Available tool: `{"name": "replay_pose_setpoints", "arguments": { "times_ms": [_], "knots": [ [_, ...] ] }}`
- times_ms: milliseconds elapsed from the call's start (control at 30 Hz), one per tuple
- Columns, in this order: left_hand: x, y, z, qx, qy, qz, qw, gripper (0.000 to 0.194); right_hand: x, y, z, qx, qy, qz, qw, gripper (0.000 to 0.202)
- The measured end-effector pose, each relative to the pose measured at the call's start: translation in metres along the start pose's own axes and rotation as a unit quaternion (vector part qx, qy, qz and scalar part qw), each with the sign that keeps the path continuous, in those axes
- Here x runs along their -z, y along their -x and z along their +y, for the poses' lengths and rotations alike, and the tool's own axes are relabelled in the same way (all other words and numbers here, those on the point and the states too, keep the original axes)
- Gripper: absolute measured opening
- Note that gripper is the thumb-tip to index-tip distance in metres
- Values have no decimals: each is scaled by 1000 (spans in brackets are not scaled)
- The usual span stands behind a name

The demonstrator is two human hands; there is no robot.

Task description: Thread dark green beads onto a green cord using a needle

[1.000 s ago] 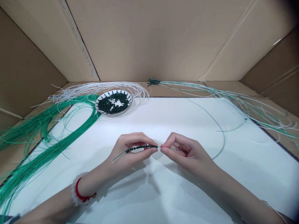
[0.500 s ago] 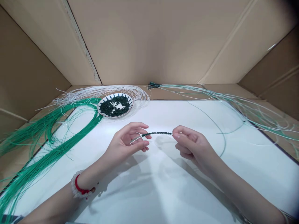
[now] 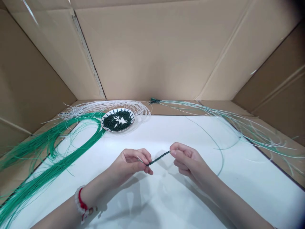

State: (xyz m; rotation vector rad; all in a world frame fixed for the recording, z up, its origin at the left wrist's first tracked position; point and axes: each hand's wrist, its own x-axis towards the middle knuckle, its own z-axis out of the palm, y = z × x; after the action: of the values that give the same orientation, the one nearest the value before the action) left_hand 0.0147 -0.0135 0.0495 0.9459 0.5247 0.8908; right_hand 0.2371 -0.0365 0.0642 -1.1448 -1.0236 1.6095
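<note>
Bead string [image 3: 159, 158]: a row of small dark green beads, in the air between the two hands, in front of the plate [image 3: 118, 110] and to its right. It slants up to the right.
Left hand [image 3: 134, 162]: in front of the plate and a bit right. Thumb and finger are pinched on the left end of the bead string; the other fingers are loosely bent. A pale string tip pokes out by the fingers.
Right hand [image 3: 187, 159]: farther right of the plate. Thumb and finger pinch the right end, with the other fingers curled in.
Loose beads [image 3: 111, 123]: dark green, spread on the plate, with a white patch in the middle.
Green strings [image 3: 69, 160]: a big bunch, left of the plate.
White strings [image 3: 100, 105]: just behind the plate.
Bundle [image 3: 154, 100]: dark beaded ends right of the plate; its pale and green strings stretch farther right.
</note>
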Motion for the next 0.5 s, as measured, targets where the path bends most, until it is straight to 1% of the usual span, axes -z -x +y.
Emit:
{"name": "replay_pose_setpoints", "arguments": {
  "times_ms": [133, 233, 367, 500],
  "knots": [
    [0, 0, -1, 17, 53, 18, 998, 19, 0, 0, 0, 4, 6, -10, 1000, 41],
    [0, 0, -1, 43, 63, 18, 997, 26, 3, -1, 0, 9, 11, -20, 1000, 41],
    [-2, -1, -6, 110, 32, 2, 993, 30, 9, -3, 1, 22, 16, -35, 999, 43],
    [-3, 0, -17, 182, -10, -22, 983, 27, 13, -6, 5, 22, 21, -70, 997, 44]
  ]
}}
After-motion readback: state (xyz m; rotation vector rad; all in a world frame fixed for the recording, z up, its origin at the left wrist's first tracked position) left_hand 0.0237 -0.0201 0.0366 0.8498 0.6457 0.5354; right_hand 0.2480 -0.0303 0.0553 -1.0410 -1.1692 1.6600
